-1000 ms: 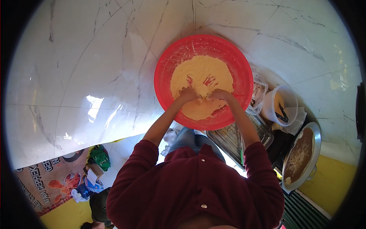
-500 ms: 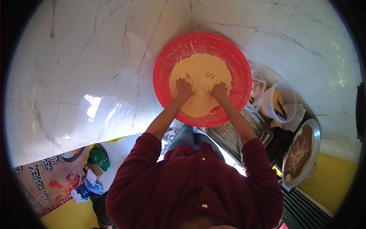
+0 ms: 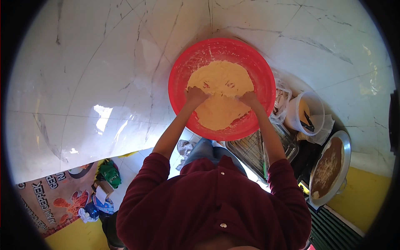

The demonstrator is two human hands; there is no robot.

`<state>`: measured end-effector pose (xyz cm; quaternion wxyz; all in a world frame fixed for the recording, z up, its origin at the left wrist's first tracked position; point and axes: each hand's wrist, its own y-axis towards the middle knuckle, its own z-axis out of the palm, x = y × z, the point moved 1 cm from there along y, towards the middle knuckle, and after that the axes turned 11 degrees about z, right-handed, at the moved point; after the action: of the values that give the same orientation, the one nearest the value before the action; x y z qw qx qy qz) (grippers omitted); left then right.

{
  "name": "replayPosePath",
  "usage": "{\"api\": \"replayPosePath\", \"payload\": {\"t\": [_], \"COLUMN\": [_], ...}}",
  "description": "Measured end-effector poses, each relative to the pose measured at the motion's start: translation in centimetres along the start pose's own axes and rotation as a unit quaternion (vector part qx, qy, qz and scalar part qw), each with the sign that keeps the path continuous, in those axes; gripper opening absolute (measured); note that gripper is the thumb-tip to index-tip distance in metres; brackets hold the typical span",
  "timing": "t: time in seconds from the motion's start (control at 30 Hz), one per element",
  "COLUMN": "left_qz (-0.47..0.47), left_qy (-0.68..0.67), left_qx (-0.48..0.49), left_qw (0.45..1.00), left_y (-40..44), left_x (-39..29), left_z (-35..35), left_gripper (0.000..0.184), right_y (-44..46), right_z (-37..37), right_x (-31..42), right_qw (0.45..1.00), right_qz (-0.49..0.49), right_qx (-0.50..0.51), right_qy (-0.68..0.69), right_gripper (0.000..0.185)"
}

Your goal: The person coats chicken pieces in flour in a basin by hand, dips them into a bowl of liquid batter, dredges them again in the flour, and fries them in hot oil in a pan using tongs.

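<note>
A large red basin (image 3: 263,79) holds a wide bed of pale yellow flour (image 3: 221,112). Two small reddish patches show through the flour near its middle; whether they are bare basin or something buried, I cannot tell. My left hand (image 3: 196,96) is at the left side of the flour, its fingers curled down into it and the thumb pointing inward. On the right side my right hand (image 3: 249,98) is likewise curled into the flour, fingertips hidden. Both hands are inside the basin, apart from each other.
Right of the basin stand a plastic bag (image 3: 281,98), a clear tub (image 3: 318,109) with a black-handled item, and a wire rack tray (image 3: 241,148). A metal pan (image 3: 347,156) of brown contents is farther right. Marbled tile walls (image 3: 104,62) rise behind. A printed banner (image 3: 54,200) lies lower left.
My hands have moved outward, away from each other, toward the flour's left and right edges. The left fingers, spread before, are now curled. The flour between the hands looks smoother.
</note>
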<state>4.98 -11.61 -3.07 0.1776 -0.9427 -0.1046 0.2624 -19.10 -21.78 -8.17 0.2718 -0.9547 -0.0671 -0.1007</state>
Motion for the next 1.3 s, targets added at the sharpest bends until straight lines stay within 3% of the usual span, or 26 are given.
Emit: {"api": "replayPosePath", "payload": {"t": [0.07,0.17,0.27,0.3,0.33,0.37,0.43,0.47,0.5,0.53,0.67,0.73,0.87,1.03,1.17,1.2,1.27,1.3], "left_qz": [0.015,0.036,0.03,-0.008,-0.045,-0.045,-0.015,-0.016,-0.019,-0.022,-0.005,0.0,-0.003,0.052,0.033,0.017,0.0,0.044], "left_qy": [-0.01,-0.03,-0.107,-0.192,-0.275,-0.276,-0.102,-0.102,-0.021,0.061,0.082,0.085,0.094,0.262,0.236,0.174,0.111,0.051], "left_qx": [-0.041,-0.128,-0.054,0.0,0.056,0.057,0.067,0.068,0.071,0.074,0.121,0.049,0.042,0.161,0.169,0.175,0.177,0.194], "left_qw": [0.999,0.991,0.992,0.981,0.959,0.959,0.992,0.992,0.997,0.995,0.989,0.995,0.995,0.95,0.956,0.969,0.978,0.979], "left_y": [-0.7,-1.1,0.1,1.9,2.0,2.0,-0.3,-0.5,-0.5,-0.5,-0.1,0.4,0.9,0.7,1.6,1.7,3.3,5.5], "left_x": [-0.4,-1.1,-0.6,1.2,1.4,1.8,0.2,0.1,0.0,-0.1,1.1,1.8,1.6,0.0,0.9,1.3,4.3,7.8], "left_z": [0.3,2.9,5.8,8.1,8.3,8.4,4.8,4.6,4.5,4.4,3.7,4.3,5.0,5.1,7.0,7.1,8.4,10.5], "left_gripper": [0.047,0.047,0.05,0.052,0.054,0.054,0.062,0.062,0.064,0.066,0.068,0.071,0.071,0.063,0.063,0.062,0.061,0.058], "right_y": [-0.2,-4.6,-3.2,-3.1,-2.9,-2.7,-2.1,-1.8,-1.6,-1.3,-3.9,-4.4,-5.1,-4.8,-4.1,-3.5,-1.5,-1.3], "right_z": [0.1,-0.5,4.6,4.3,4.0,3.6,4.2,4.7,5.2,5.8,4.2,4.6,4.9,6.3,6.5,6.6,6.4,5.5], "right_x": [-0.4,3.0,3.1,3.0,2.6,2.2,1.6,1.2,0.8,0.4,1.7,1.8,2.8,3.6,3.3,3.0,2.1,1.3], "right_qw": [0.997,0.993,0.98,0.98,0.991,0.992,0.995,0.996,0.996,0.998,0.988,0.99,0.99,0.989,0.993,0.993,0.989,0.989], "right_qz": [-0.014,-0.017,-0.079,-0.08,-0.039,0.002,0.021,0.038,0.038,0.063,0.106,0.098,0.068,0.052,0.058,0.059,0.037,0.037], "right_qx": [-0.078,-0.105,-0.181,-0.181,-0.118,-0.055,-0.067,-0.079,-0.077,-0.023,0.095,0.078,0.074,0.054,0.029,0.028,0.132,0.132], "right_qy": [-0.021,-0.056,-0.019,-0.019,0.046,0.111,0.067,0.022,0.022,0.016,-0.059,-0.067,-0.098,-0.127,-0.101,-0.101,-0.05,-0.051], "right_gripper": [0.053,0.051,0.048,0.048,0.046,0.045,0.045,0.047,0.047,0.048,0.058,0.058,0.058,0.048,0.046,0.046,0.047,0.047]}}
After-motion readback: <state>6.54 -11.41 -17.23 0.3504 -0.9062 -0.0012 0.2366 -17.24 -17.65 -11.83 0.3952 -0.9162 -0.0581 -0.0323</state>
